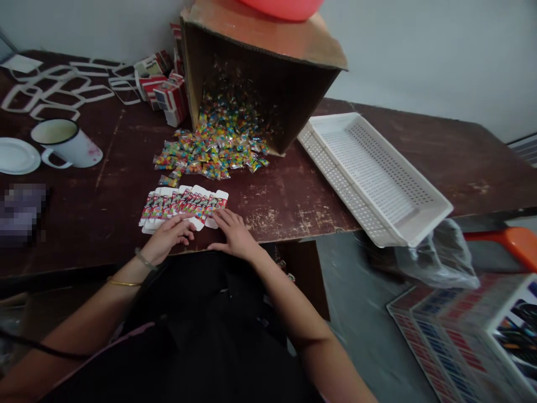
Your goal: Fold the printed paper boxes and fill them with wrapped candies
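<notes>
A row of flattened, overlapping small printed cartons (pixel 180 206), red and green with white flaps, lies near the table's front edge. My left hand (pixel 170 235) rests at their front side, fingers loosely curled; whether anything is under the fingertips is hidden. At the right end of the row my right hand (pixel 232 232) lies with fingers stretched out, the fingertips touching the last carton and the thumb apart. Just beyond the cartons is a heap of small clear packets of colourful candy (pixel 222 148), spilling out of a cardboard box (pixel 268 47) tipped on its side.
A white perforated plastic basket (pixel 377 173) overhangs the table edge at right. On the left stand an enamel mug (pixel 71 145) and a white saucer (pixel 17 155). White bands (pixel 62 84) and red boxes (pixel 170 95) lie behind. Crates (pixel 453 336) and an orange stool (pixel 520 246) are at lower right.
</notes>
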The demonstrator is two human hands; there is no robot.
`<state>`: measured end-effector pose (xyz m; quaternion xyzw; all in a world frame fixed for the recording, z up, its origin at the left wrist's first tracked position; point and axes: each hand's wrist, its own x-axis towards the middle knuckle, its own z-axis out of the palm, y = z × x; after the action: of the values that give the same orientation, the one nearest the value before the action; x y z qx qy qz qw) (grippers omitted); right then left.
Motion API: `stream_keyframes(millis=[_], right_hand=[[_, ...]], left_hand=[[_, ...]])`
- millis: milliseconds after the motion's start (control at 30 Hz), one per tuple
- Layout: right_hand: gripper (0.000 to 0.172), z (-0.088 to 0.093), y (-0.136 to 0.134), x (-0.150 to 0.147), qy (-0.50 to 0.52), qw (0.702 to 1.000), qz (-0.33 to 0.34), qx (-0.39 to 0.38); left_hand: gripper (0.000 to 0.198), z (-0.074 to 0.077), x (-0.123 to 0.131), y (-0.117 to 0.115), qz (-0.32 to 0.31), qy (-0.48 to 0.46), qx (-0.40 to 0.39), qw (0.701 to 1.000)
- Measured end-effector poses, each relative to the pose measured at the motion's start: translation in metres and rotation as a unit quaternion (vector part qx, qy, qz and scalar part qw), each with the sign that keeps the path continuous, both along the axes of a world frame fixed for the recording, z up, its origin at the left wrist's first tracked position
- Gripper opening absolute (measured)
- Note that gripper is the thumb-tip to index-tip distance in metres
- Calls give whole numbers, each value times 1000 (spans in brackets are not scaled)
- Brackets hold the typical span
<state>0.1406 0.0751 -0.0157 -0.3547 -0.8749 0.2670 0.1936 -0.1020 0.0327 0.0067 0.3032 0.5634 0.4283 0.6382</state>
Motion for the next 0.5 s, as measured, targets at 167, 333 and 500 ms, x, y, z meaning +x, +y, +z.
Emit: stream_keyframes(millis=[167, 333, 500], right_hand=[[52, -27, -12, -5, -41, 995, 74, 44], [31, -28, -48, 29, 65, 998, -2, 23], [29, -4, -68, 5, 214, 972, -89, 35]], left_hand=[[41, 2, -7, -18, -71, -23, -58, 996], [46, -4, 2, -25, -192, -71, -141, 969], [58, -1, 25, -20, -205, -197, -158, 946]])
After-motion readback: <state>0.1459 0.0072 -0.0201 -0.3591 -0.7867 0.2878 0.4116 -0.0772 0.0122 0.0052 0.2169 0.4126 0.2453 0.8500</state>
